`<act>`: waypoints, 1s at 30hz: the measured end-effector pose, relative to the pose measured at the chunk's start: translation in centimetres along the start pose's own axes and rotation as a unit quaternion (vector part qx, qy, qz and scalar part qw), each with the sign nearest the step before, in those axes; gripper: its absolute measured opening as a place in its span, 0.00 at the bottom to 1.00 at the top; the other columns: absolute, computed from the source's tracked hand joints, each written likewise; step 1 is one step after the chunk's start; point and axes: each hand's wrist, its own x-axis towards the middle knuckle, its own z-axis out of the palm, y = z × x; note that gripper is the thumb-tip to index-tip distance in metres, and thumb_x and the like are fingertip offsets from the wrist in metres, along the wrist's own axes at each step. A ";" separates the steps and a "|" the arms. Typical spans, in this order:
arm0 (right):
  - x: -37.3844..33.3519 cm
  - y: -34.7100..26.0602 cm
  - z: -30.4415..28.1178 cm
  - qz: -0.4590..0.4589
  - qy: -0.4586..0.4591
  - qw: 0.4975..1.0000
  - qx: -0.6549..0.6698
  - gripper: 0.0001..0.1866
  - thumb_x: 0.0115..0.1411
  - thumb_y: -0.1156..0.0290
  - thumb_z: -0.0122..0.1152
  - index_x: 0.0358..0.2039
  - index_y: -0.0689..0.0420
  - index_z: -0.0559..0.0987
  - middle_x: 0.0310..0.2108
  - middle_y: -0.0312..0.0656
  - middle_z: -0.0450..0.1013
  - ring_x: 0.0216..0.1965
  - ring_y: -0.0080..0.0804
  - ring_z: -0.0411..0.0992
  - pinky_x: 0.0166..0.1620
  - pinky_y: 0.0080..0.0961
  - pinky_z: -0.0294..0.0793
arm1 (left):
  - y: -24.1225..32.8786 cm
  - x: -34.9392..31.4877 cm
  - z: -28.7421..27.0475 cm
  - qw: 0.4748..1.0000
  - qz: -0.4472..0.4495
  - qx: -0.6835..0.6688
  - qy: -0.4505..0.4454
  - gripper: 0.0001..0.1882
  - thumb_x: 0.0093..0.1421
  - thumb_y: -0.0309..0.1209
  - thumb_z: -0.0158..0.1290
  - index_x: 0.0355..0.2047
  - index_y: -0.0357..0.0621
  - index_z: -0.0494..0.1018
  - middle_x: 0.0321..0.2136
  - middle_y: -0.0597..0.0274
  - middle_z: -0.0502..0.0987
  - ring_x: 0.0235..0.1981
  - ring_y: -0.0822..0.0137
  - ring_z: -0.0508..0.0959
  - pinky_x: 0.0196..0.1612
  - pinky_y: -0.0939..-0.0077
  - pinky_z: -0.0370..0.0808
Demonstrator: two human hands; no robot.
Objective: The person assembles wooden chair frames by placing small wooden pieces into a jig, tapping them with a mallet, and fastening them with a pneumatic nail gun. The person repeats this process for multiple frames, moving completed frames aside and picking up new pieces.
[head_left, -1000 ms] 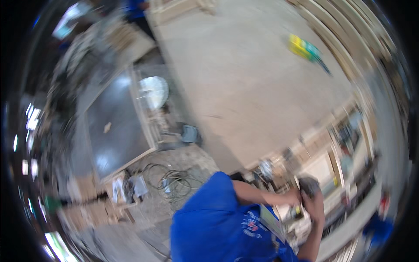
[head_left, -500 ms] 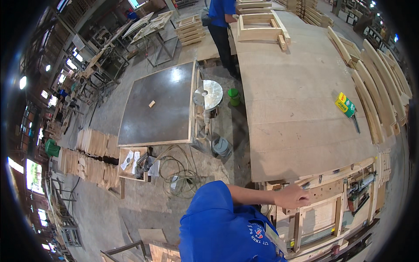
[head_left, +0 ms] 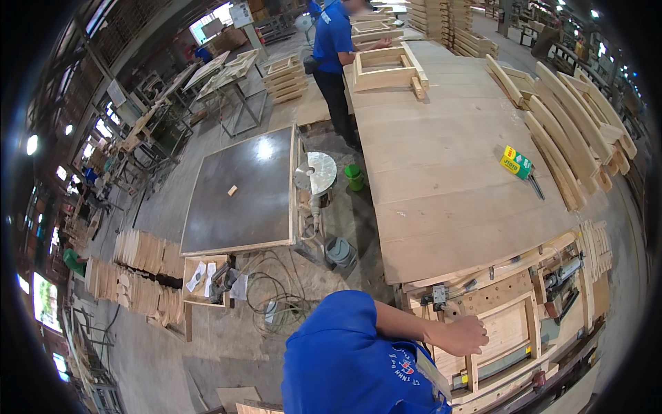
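My left hand [head_left: 463,336] reaches out from a blue sleeve over a pale wooden frame [head_left: 531,319] with a panel inside it. The fingers are curled and closed at the frame's left end, near an upright rail [head_left: 472,372]. Whatever lies between the fingertips is hidden. The frame lies in a wooden clamping jig [head_left: 507,295], whose bar has several drilled holes. A metal fitting [head_left: 439,297] stands just beyond my wrist. A metal air cylinder [head_left: 562,273] sits on the jig's right side. My right hand is out of view.
Beyond the jig stretches a cardboard-covered table [head_left: 448,207] with a yellow-green box [head_left: 516,161] and chair-like wooden frames [head_left: 569,117]. A co-worker [head_left: 334,55] stands at its far left. A dark-topped table [head_left: 241,193] with a disc [head_left: 321,172] stands left; hoses [head_left: 276,283] lie on the floor.
My left hand has moved from the jig's drilled bar onto the near part of the frame, fingers still curled. The whole view has shifted, and more of the co-worker shows.
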 end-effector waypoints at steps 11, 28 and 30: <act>-3.7 4.6 -1.1 0.051 0.054 0.997 0.020 0.19 0.73 0.60 0.61 0.54 0.62 0.81 0.39 0.48 0.81 0.35 0.32 0.76 0.38 0.32 0.76 | -1.6 2.3 7.6 0.966 0.106 0.150 -0.180 0.16 0.51 0.35 0.65 0.38 0.41 0.81 0.41 0.54 0.82 0.49 0.54 0.78 0.52 0.60 0.73; -8.2 12.6 -1.7 0.072 0.112 0.991 0.033 0.18 0.73 0.61 0.61 0.48 0.64 0.84 0.34 0.47 0.81 0.35 0.31 0.75 0.39 0.32 0.76 | 0.0 4.3 8.4 0.946 0.153 0.163 -0.233 0.09 0.51 0.32 0.62 0.32 0.44 0.83 0.34 0.55 0.85 0.40 0.56 0.82 0.48 0.59 0.74; -7.6 11.3 -1.8 0.080 0.107 0.991 0.025 0.18 0.73 0.60 0.61 0.49 0.63 0.84 0.36 0.47 0.81 0.35 0.31 0.75 0.40 0.33 0.76 | 0.0 4.6 8.8 0.940 0.154 0.176 -0.248 0.08 0.51 0.33 0.62 0.30 0.44 0.83 0.33 0.56 0.85 0.40 0.55 0.83 0.47 0.58 0.76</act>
